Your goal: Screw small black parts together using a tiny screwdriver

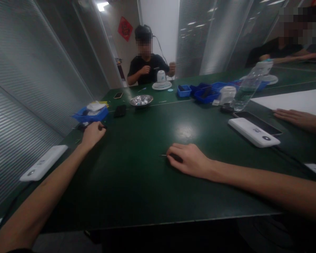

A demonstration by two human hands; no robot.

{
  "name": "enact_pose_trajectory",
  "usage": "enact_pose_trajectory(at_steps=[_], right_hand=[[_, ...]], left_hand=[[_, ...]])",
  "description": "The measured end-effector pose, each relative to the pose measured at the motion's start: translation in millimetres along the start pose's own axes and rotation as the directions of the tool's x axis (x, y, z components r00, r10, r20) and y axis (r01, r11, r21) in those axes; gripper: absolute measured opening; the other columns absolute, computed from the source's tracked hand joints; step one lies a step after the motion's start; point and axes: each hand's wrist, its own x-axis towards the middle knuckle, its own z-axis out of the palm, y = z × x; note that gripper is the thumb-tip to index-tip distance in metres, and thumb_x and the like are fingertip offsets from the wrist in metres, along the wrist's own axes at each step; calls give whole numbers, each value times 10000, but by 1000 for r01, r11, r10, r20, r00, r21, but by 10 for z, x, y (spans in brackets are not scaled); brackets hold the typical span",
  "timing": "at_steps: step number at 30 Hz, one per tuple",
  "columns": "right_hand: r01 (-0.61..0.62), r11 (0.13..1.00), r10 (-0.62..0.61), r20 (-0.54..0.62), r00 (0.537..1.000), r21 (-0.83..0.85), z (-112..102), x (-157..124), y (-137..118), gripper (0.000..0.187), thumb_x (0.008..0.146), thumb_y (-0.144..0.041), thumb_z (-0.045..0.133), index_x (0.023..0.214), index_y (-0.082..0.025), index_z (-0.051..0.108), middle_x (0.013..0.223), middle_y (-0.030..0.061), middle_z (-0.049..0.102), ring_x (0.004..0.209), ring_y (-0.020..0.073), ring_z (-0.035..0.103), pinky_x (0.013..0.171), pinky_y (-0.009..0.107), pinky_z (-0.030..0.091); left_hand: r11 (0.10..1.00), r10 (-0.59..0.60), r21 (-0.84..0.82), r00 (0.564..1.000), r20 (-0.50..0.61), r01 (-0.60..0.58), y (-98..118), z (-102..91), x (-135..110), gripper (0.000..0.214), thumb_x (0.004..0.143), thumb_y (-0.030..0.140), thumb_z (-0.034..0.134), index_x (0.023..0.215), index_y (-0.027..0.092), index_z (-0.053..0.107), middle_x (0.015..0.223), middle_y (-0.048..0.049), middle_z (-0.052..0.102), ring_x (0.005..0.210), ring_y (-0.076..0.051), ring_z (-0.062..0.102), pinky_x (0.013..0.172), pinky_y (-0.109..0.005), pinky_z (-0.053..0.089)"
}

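Note:
My right hand [188,159] rests on the green table [137,189] near its middle. Its thumb and forefinger pinch a thin, light stick [163,155] that points left; its exact kind is too small to tell. Farther off on the left, my left hand [93,133] is closed, fingers curled downward. Something small and dark shows at its fingertips, but I cannot make out what it is. Just beyond that hand stands a blue basket [102,115] with white and yellow items in it.
White power banks [44,162] [252,132] lie on both sides. A plastic bottle [249,88] stands at right by a phone [258,122]. A metal bowl [141,101] and a dark case [120,111] lie farther back. A co-worker's hand [297,117] rests at right; another person [147,66] sits opposite.

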Motion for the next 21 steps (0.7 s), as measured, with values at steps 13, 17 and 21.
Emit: enact_pose_trajectory(at_steps=[13, 17, 21], right_hand=[[-14, 1000, 13, -36, 999, -19, 13, 17, 15, 215, 1003, -315, 510, 1085, -192, 666, 966, 42, 657, 725, 127, 589, 614, 252, 376], [-6, 1000, 5, -30, 1000, -29, 24, 2, 7, 187, 978, -289, 522, 1040, -186, 666, 929, 33, 652, 693, 119, 561, 601, 250, 352], [-17, 999, 16, -42, 999, -35, 33, 5, 9, 177, 979, -278, 517, 1023, -185, 660, 924, 31, 649, 700, 121, 554, 609, 253, 350]], left_hand=[[432, 731, -815, 679, 65, -386, 2127, -405, -873, 174, 960, 317, 639, 919, 166, 716, 1038, -98, 700, 954, -198, 664, 861, -349, 522], [419, 737, -822, 673, 61, -385, 2186, -444, -989, 154, 959, 265, 642, 904, 127, 682, 1029, -90, 677, 924, -175, 642, 824, -307, 509], [477, 702, -811, 702, 120, -339, 2165, -462, -958, 162, 928, 283, 688, 983, 132, 669, 1013, -71, 665, 872, -163, 617, 766, -281, 492]])
